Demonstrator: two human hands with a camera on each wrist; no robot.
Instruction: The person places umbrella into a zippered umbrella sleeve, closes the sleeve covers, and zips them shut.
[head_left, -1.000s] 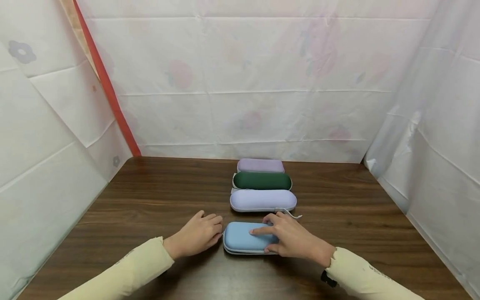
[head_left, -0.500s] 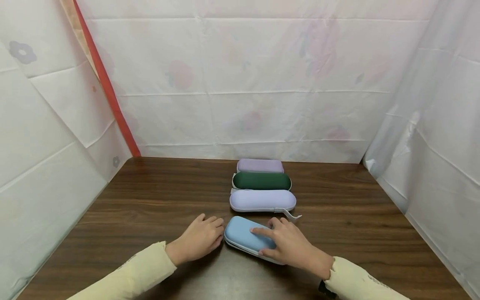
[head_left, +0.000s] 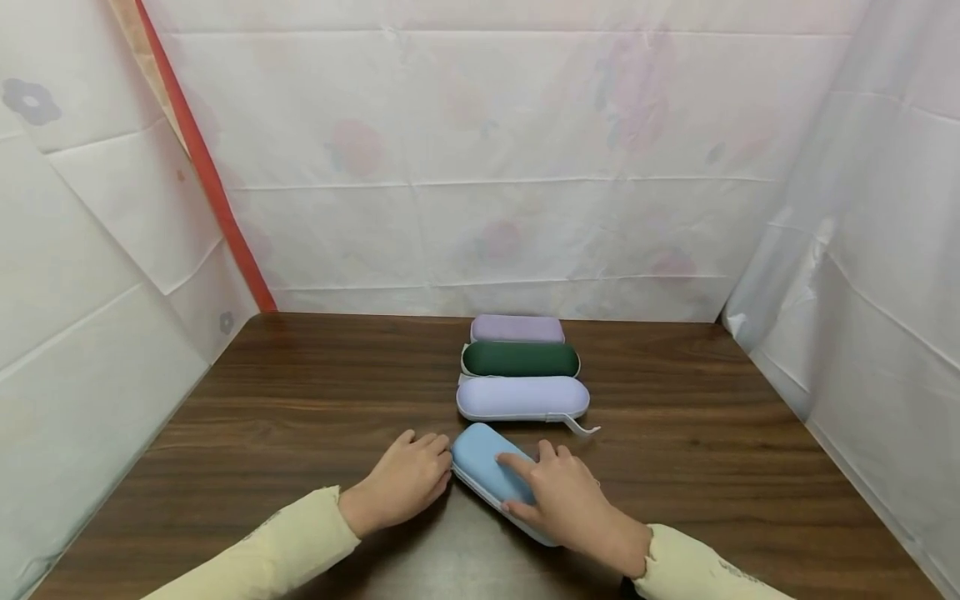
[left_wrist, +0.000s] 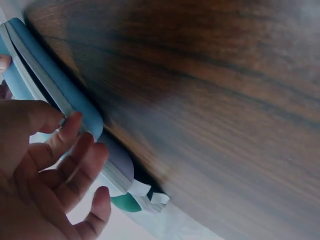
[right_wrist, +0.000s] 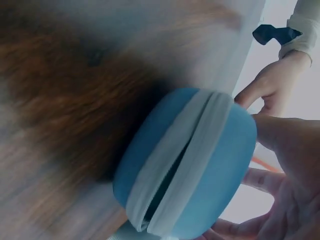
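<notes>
A light blue zippered case [head_left: 483, 457] lies at a slant on the table in front of the person. My right hand [head_left: 566, 500] holds its near right end, thumb on the near side and forefinger across the top. My left hand [head_left: 401, 483] is at the case's far left end. The left wrist view shows its thumb and forefinger pinching a small zipper pull [left_wrist: 62, 123]. Along the side the zipper stands partly undone; a dark gap [right_wrist: 172, 175] runs between its white tapes in the right wrist view.
Behind the blue case, three more cases lie in a column: lavender [head_left: 522, 397], dark green [head_left: 521, 358] and purple [head_left: 517, 327]. A wrist strap [head_left: 577, 427] sticks out from the lavender one. Pale printed sheets [head_left: 480, 167] hang behind the brown wooden table [head_left: 322, 392] and at its sides.
The blue case has turned from lying straight across to a slant, its right end swinging toward the person with my right hand. My left hand has stayed at its left end, shifting slightly right.
</notes>
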